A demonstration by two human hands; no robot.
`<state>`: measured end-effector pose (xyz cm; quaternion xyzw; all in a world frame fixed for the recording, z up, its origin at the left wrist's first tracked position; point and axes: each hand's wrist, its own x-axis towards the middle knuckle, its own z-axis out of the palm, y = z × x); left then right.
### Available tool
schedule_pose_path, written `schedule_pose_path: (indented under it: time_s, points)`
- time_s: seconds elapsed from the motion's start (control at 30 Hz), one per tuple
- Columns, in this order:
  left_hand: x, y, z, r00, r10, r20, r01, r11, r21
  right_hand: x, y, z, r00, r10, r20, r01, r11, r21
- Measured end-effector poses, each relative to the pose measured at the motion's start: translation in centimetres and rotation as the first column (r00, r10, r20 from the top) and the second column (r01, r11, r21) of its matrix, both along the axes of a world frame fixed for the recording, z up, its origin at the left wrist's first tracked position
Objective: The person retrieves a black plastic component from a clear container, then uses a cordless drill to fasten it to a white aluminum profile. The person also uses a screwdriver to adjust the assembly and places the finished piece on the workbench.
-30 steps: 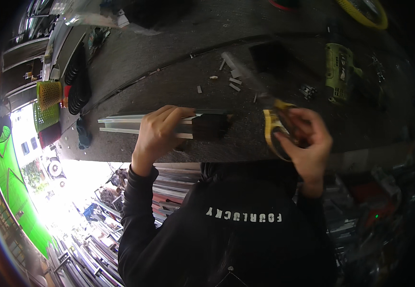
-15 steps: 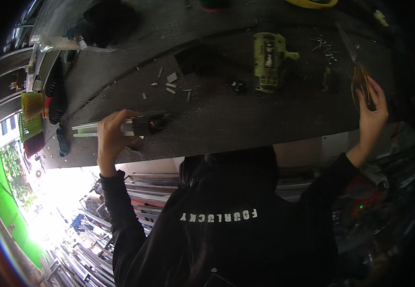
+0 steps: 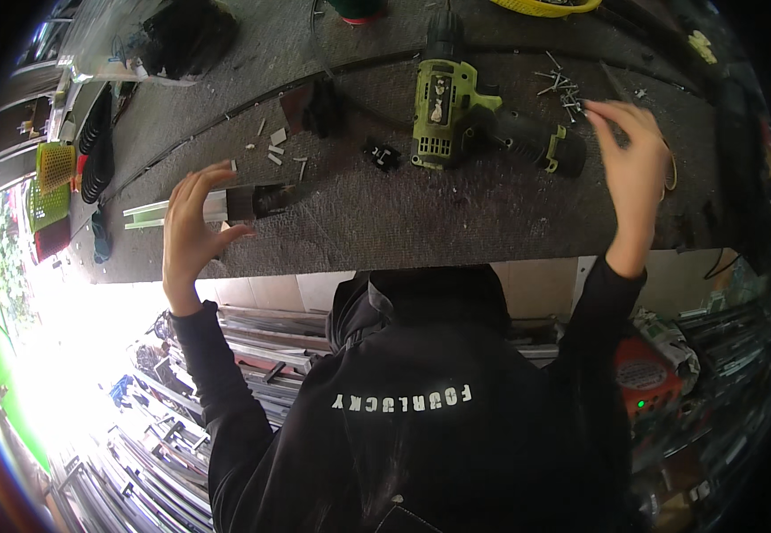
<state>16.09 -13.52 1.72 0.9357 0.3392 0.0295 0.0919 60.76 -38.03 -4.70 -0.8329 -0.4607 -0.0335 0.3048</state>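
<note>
My left hand arches over a pale metal channel piece, its fingers and thumb spread apart on either side. A dark fitting sits at the right end of that piece. At the right, my right hand has thumb and index tips pinched together beside a small pile of screws; whatever is between the tips is too small to make out. Scissors with orange handles lie partly hidden behind this hand. Between my hands rests a green and black cordless drill on its side.
Small white offcuts and a black bracket-like part lie on the dark workbench. A yellow basket stands at the far edge. Perforated baskets are at the left. Metal lengths and a red machine sit below the bench.
My right hand has let go of the scissors and moved left to the screws. My left hand has loosened from the channel piece, its fingers spreading. The whole view has shifted slightly.
</note>
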Motion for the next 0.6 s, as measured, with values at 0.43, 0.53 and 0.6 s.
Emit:
schedule_pose_path:
  time_s: [0.43,0.53,0.6]
  points:
    - [6.1,-14.9,7.8,0.541,0.032,0.84,0.385,0.879,-0.282,2.3,3.0,-1.4,0.926,0.322,0.198,-0.292,0.942,-0.168]
    - [7.3,-17.5,10.4,0.502,-0.014,0.865,0.587,0.74,-0.329,2.6,3.3,-1.3,0.923,0.321,0.214,-0.298,0.945,-0.131]
    - [8.2,-19.0,12.5,0.528,-0.019,0.849,0.652,0.649,-0.391,2.4,3.3,-0.8,0.931,0.306,0.199,-0.307,0.951,-0.024]
